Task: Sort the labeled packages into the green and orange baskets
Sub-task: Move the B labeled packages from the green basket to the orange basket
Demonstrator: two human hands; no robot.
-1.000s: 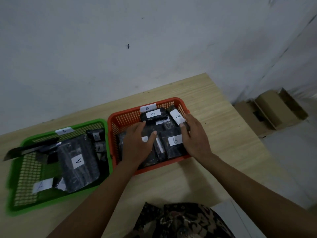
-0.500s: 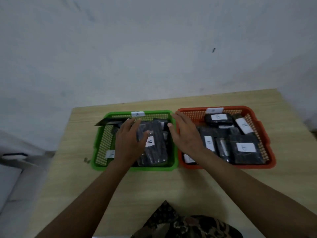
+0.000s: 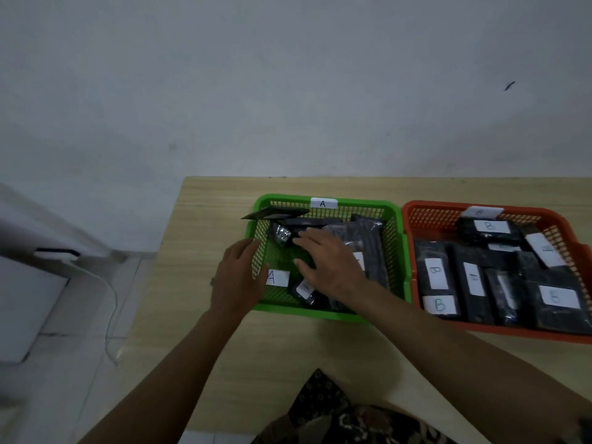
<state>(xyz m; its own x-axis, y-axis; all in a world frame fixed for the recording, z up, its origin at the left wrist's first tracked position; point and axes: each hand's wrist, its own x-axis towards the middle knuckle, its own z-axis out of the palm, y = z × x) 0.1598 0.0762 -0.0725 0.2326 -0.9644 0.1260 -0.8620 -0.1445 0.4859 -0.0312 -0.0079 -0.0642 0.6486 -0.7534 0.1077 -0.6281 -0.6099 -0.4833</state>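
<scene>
A green basket [image 3: 395, 238] tagged A sits mid-table with several black packages [image 3: 368, 238] marked A inside. To its right, an orange basket [image 3: 408, 238] tagged B holds several black packages [image 3: 474, 277] marked B. My left hand [image 3: 237, 277] rests against the outside of the green basket's left wall, fingers apart, holding nothing. My right hand [image 3: 326, 264] lies flat, fingers spread, over the packages inside the green basket, covering part of them; it grips none that I can see.
The wooden table [image 3: 208, 219] ends at a left edge near the green basket. Beyond it stands a white appliance [image 3: 28, 283] with a white cable [image 3: 109, 302] on a tiled floor. A grey wall lies behind. Patterned clothing [image 3: 336, 411] shows at the bottom.
The view swung left. Both hands shifted left from the orange basket: the right hand is now inside the green basket, the left hand outside its left wall.
</scene>
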